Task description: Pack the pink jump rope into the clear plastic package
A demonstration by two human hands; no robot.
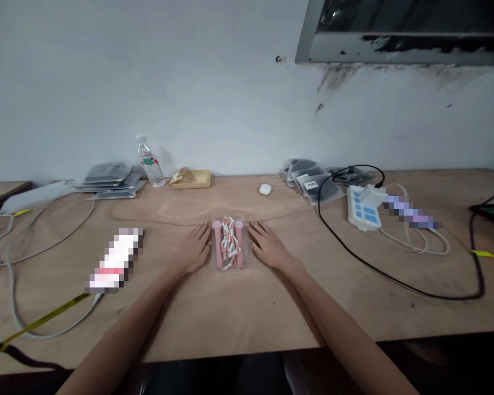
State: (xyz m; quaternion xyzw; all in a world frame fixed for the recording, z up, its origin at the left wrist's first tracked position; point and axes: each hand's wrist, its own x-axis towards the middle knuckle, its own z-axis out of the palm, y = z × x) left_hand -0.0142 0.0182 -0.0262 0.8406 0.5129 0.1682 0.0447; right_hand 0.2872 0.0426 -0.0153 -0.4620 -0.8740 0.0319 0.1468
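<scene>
1. The left hand point(194, 248) lies flat, palm down, holding nothing, just beside the packet's left side.
2. One clear packet point(229, 262) sits mid-table point(247, 318), its long axis pointing at the far edge. Inside are two pink cylinders point(217, 244) and a white-and-red tangle point(229, 240).
3. The right hand point(267, 246) lies flat and empty too, on the packet's right side. Both hands are equally near.

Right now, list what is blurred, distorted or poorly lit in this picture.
Head view: light is soft and even, with only faint shadows by the left hand and right hand. Head view: the left pixelated patch and the right pixelated patch, beside the power strip, are masked. Head view: the forearms look stretched toward the lower corners, likely wide-lens distortion; the clear packet is fairly sharp.
</scene>
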